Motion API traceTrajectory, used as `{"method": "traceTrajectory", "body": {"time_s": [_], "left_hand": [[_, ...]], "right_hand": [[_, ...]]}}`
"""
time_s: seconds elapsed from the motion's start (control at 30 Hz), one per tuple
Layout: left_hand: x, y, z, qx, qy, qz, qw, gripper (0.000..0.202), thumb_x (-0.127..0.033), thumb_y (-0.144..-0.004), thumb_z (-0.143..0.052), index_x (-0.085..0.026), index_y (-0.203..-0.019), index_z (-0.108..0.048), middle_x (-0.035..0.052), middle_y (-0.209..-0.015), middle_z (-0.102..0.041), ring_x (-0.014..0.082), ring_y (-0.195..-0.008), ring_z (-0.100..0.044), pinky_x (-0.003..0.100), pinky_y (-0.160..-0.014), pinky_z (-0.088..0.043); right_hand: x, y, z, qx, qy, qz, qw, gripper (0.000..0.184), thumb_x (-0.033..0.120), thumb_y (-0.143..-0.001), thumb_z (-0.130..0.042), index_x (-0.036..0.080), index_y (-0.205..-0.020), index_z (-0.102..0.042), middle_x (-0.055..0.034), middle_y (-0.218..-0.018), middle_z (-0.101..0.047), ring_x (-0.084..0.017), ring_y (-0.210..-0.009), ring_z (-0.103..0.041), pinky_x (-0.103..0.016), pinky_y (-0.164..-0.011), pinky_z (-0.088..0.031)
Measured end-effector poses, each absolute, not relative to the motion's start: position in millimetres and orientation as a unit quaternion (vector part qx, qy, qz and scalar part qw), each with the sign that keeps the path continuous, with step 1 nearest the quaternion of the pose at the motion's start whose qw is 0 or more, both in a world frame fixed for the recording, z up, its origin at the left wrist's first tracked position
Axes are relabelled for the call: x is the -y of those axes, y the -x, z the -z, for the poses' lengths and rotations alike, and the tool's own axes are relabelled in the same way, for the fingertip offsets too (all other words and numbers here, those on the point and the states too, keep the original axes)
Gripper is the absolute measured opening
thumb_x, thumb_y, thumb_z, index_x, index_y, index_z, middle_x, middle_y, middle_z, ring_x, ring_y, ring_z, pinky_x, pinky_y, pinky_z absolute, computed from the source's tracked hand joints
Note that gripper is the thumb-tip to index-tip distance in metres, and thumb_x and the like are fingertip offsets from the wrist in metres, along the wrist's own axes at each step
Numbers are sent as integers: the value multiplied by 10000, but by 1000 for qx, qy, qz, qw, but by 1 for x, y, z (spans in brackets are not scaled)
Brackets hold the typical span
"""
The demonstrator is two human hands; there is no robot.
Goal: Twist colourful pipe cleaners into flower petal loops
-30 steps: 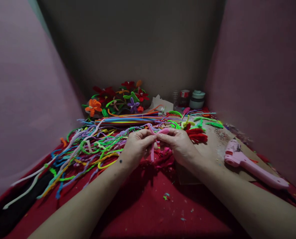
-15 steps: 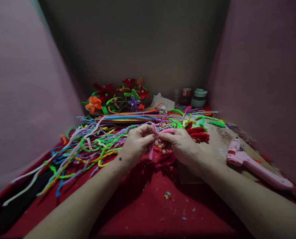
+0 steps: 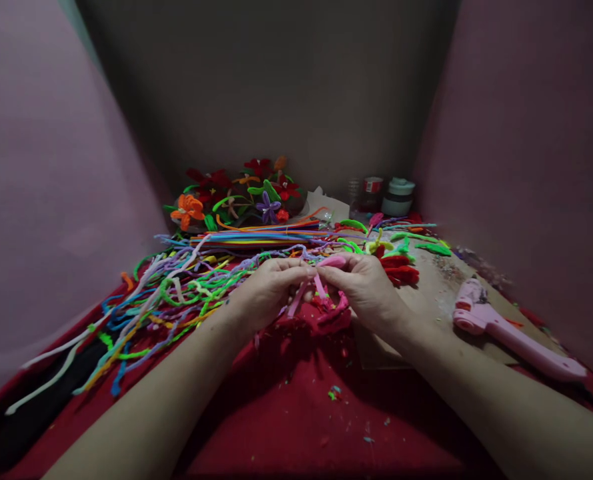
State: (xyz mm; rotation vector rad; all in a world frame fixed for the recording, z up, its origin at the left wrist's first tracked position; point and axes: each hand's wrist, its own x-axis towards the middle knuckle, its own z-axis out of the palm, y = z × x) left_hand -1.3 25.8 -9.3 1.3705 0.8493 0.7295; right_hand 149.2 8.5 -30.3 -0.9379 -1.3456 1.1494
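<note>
Hands are seen close together above the red cloth [image 3: 301, 413], near the middle of the view. A pink pipe cleaner [image 3: 320, 287] is pinched between them. The left hand [image 3: 269, 290] is closed on it at one side, thumb and fingertips drawn tight. The right hand [image 3: 364, 287] is closed on a folded pink bend of it at the other side, so no gap is left in either grip. Two loose pink ends are seen hanging down between the hands toward a small heap of red and pink scraps [image 3: 332, 319], which lies just below the right hand's fingers. To the left, a tangled pile of loose pipe cleaners [image 3: 176, 287] in many colours is spread over the cloth, and behind it a bundle of straight pipe cleaners [image 3: 256, 239] is laid crosswise. Finished flowers [image 3: 236, 197] are gathered at the back wall, with a lidded jar [image 3: 399, 197] further to the right. Red petals [image 3: 399, 272] lie just beyond the right hand. A pink glue gun [image 3: 511, 339] is laid on a cardboard sheet [image 3: 436, 293], well apart from the hands on the right.
</note>
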Motion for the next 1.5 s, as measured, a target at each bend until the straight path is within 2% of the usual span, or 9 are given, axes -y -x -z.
{"method": "traceTrajectory", "body": {"time_s": [0.2,0.4,0.53,0.67,0.87,0.97,1.17,1.37,1.5], "left_hand": [[-24,4,8,-412,-627,-290,595,200,-309,-727,-561,-165,-605,-495,-68,-427,-386,31,-323,-234,190,-345,-174],[-13,-2,17,-374,-883,-283,-26,161,-175,-786,-460,-167,-672,-572,22,-609,-533,125,-590,-464,251,-562,-326],[-10,-1,24,-294,-903,-216,-226,235,-181,-861,-370,-163,-786,-593,68,-689,-572,175,-680,-494,301,-633,-346],[-14,-2,22,-324,-893,-266,-163,232,-226,-866,-387,-154,-795,-596,88,-797,-604,197,-794,-519,324,-727,-375],[-19,-3,10,-377,-792,-279,391,323,-342,-875,-357,-138,-790,-592,56,-731,-640,134,-652,-573,249,-641,-440],[-21,0,9,-389,-741,-250,487,301,-365,-835,-429,-132,-733,-590,24,-594,-602,103,-512,-518,221,-539,-411],[-20,0,11,-408,-771,-256,417,288,-309,-846,-394,-160,-623,-499,-28,-507,-481,71,-428,-395,188,-444,-312],[-6,-11,31,-476,-856,-201,19,149,-152,-779,-424,-141,-830,-564,69,-639,-578,164,-551,-514,257,-518,-327],[-8,-10,31,-488,-846,-213,7,154,-177,-799,-412,-153,-771,-562,66,-618,-575,161,-532,-498,262,-506,-302]], "right_hand": [[-2,-146,27,631,433,-340,547,138,177,-723,-508,159,-613,-590,17,-583,-524,-101,-571,-444,-239,-556,-354],[-4,-146,32,584,467,-382,543,164,159,-669,-505,170,-505,-508,43,-462,-418,-81,-463,-351,-228,-450,-285],[-10,-148,33,456,407,-593,525,129,162,-581,-542,163,-465,-486,51,-405,-385,-64,-363,-307,-217,-345,-217],[-13,-150,33,433,389,-614,533,135,173,-566,-585,158,-469,-493,53,-404,-400,-55,-353,-314,-205,-332,-220],[-12,-152,33,531,423,-496,542,129,214,-642,-575,164,-531,-531,24,-474,-504,-80,-414,-404,-219,-394,-296],[-11,-152,33,553,447,-465,527,135,222,-651,-578,168,-539,-527,17,-488,-523,-88,-431,-419,-223,-409,-300],[-12,-152,35,574,419,-474,520,167,286,-673,-609,159,-572,-570,8,-518,-538,-92,-452,-423,-229,-425,-313],[-13,-150,40,564,485,-363,561,163,284,-668,-630,152,-585,-581,10,-512,-522,-102,-480,-429,-240,-456,-328],[-14,-150,40,560,480,-377,560,161,272,-679,-624,152,-580,-580,21,-490,-497,-94,-461,-415,-236,-449,-326]]}}
